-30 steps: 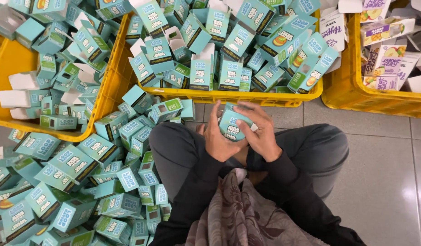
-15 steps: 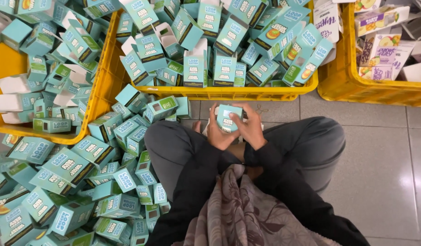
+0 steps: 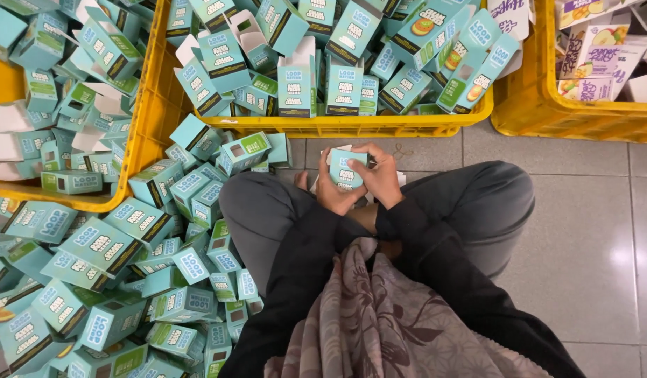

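Fingers of both the left hand (image 3: pixel 330 190) and right hand (image 3: pixel 383 180) curl, pinching one small teal carton (image 3: pixel 346 168).

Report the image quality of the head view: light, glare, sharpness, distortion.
Head view: even bright overhead light; soft glare patches on the grey floor tiles at right; small teal carton between left hand and right hand is sharp; the yellow crates' edges bow slightly from the wide lens; patterned scarf nearest the camera looks a little soft.

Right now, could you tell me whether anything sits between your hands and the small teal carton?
Nothing visible does: the left hand and right hand already grip the teal carton directly, above the lap.
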